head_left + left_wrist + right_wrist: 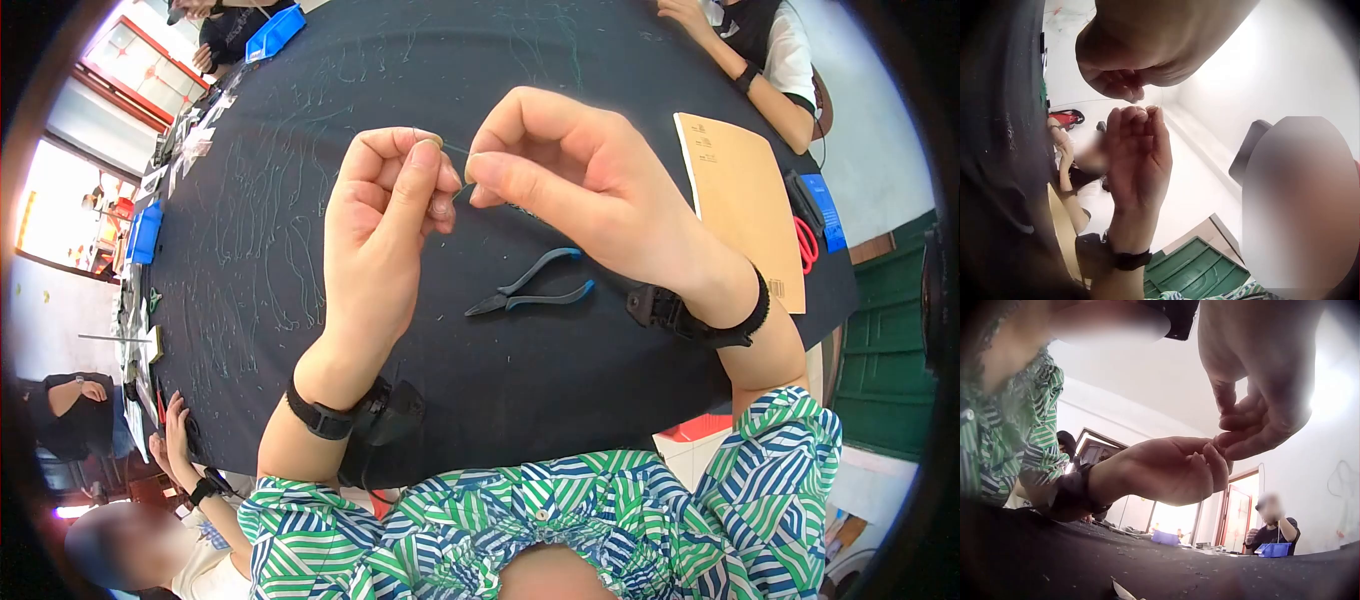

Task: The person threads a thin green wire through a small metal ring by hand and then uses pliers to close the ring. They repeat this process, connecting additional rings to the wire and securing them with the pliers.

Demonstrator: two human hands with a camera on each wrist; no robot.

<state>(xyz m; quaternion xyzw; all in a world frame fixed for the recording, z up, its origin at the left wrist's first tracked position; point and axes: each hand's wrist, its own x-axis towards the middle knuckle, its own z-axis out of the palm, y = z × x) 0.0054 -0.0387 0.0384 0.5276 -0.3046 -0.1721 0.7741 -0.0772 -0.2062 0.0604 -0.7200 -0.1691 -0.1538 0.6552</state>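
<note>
1. patterned clothing (pixel 480 500) in green, blue and white lies nearest the head camera, with both forearms reaching past it above the dark-covered counter (pixel 480 390).
2. thin green thread (pixel 455 149) is the thing in hand: it crosses the small gap between the two hands, held up off the counter.
3. progress looks partway: the thread is picked up and held from both sides, but any knot or loop is too small to make out. finishing this piece and releasing it seem to be left. more fine strands (pixel 305 245) lie spread on the counter, and whether those are done or waiting i cannot tell.
4. left hand (pixel 380 205): fingers curled inward, thumb laid against the index finger with no clear gap, apparently pinching the thread.
5. right hand (pixel 580 165): thumb and index finger arch round and close together at the tips, apparently pinching the thread too.
6. pliers (pixel 508 300) with blue-and-grey handles lie untouched on the counter, handles spread.
</note>
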